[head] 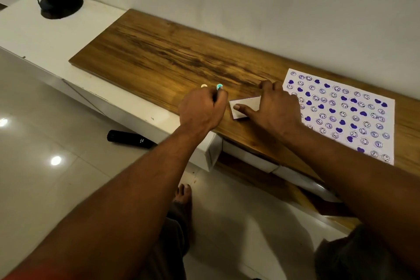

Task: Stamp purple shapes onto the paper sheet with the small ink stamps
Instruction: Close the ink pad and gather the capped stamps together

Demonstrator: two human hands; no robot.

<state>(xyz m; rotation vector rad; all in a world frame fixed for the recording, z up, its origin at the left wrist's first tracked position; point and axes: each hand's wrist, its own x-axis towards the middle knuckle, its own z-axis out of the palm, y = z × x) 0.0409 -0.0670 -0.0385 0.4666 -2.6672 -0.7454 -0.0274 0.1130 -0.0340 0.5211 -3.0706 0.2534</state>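
Note:
A white paper sheet [354,107] lies on the right of the wooden top [159,52], covered with purple hearts and smiley rings. My left hand [202,109] is closed around small stamps; a teal cap [219,86] and a cream cap [204,85] stick out above its knuckles. My right hand [272,107] rests on a small white box [246,107] just left of the sheet, thumb pressed on the box's top and fingers spread over its far side and the sheet's left edge.
A dark lamp base [59,4] stands on the white cabinet [34,36] at the far left. A black cylinder [130,139] lies on the glossy tiled floor. A white drawer [247,157] is pulled out below the wooden top. My bare foot [183,195] is on the floor.

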